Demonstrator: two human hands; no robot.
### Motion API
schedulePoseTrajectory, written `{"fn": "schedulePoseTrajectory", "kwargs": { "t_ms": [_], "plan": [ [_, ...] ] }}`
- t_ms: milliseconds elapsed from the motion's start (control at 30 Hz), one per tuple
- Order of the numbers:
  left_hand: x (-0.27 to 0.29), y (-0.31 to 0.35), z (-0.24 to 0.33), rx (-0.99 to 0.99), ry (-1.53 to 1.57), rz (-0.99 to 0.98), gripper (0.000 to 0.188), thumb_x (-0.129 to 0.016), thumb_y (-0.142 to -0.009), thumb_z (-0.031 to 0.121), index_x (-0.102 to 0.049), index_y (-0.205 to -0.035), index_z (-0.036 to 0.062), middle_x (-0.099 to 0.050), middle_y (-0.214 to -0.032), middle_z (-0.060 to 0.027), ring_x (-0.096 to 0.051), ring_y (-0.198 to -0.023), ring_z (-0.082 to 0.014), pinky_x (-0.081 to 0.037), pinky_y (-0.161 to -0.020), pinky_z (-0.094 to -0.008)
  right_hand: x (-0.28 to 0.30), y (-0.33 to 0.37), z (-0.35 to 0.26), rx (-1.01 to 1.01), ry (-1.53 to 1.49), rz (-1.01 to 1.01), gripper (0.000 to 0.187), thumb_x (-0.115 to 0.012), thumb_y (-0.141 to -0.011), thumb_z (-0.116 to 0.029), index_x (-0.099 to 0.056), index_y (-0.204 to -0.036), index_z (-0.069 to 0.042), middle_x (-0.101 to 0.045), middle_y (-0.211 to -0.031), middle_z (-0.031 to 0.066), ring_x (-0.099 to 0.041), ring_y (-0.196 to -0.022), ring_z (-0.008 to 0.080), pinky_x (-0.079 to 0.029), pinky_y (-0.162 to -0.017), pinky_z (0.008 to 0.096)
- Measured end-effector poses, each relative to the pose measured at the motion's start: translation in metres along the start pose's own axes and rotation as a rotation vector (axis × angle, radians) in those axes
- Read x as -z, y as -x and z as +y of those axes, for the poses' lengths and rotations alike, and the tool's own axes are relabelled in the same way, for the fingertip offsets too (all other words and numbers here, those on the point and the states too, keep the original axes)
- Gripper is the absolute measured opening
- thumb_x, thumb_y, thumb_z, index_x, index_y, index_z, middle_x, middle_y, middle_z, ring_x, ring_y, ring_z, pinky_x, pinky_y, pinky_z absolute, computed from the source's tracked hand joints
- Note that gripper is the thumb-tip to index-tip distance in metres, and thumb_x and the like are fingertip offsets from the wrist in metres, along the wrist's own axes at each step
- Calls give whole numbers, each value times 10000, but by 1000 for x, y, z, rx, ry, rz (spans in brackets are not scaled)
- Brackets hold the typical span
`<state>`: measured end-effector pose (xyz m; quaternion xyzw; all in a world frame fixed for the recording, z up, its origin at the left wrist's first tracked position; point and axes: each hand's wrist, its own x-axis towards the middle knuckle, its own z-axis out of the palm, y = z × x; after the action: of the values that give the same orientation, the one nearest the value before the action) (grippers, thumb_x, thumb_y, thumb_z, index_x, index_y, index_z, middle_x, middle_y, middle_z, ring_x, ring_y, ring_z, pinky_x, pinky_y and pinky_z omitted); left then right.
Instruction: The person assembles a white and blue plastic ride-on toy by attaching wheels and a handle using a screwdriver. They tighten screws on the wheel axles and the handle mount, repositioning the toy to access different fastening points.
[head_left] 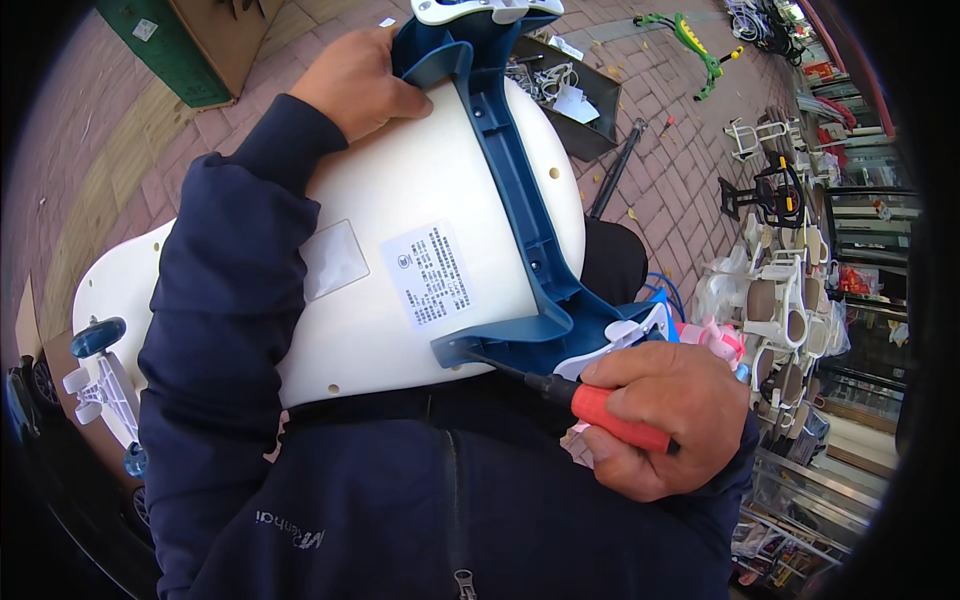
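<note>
A white plastic ride-on toy body (pixel 400 190) lies underside up across my lap, with a printed label (pixel 430 275) and a clear rectangular patch on it. A dark blue plastic bracket (pixel 505 185) runs across its right part, with screws in its channel. My left hand (pixel 360 85) grips the body and bracket at the far end, thumb on the white surface. Closed around a screwdriver (pixel 625 420) with a red handle, my right hand (pixel 680 415) holds its shaft to the bracket's near corner. The tip's exact contact is hard to see. White wheel mounts (pixel 615 345) sit at the bracket's ends.
A dark tray (pixel 590 125) of metal parts stands on the brick paving beyond the toy, beside a black rod (pixel 618 165). Further off lies a green frame (pixel 695 55). White seat-like parts (pixel 790 310) crowd the right side. A green-and-brown box (pixel 180 55) stands far left.
</note>
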<state>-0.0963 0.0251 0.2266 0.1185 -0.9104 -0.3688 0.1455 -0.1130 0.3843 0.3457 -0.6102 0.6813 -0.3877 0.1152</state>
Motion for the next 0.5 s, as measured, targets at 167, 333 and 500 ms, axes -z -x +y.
{"fn": "schedulePoseTrajectory", "kwargs": {
  "t_ms": [167,333,500],
  "plan": [
    [-4,-3,-4,22,4,9,417,-860,-835,244,-741,-1123,-33,-719,-901,-240,-718,-788,-395,-575,-849,-416,1,-5,-6,-23,47,-84,287,-862,-729,-54,-709,-965,3,-755,-902,193,-746,-693,301,-607,-599,350],
    [-7,-5,-3,15,1,12,394,-851,-833,207,-746,-1133,-26,-727,-911,-239,-718,-784,-397,-581,-862,-409,-18,-4,-12,141,195,-29,217,-804,-758,-43,-690,-943,-44,-732,-967,192,-696,-664,252,-558,-557,326],
    [-9,-6,2,34,48,-34,345,-837,-837,117,-754,-1154,9,-776,-981,-173,-740,-815,-315,-579,-923,-375,-18,-9,-14,294,190,-292,175,-754,-780,-74,-651,-922,-73,-710,-1026,170,-660,-690,209,-505,-592,272]
  ]
}}
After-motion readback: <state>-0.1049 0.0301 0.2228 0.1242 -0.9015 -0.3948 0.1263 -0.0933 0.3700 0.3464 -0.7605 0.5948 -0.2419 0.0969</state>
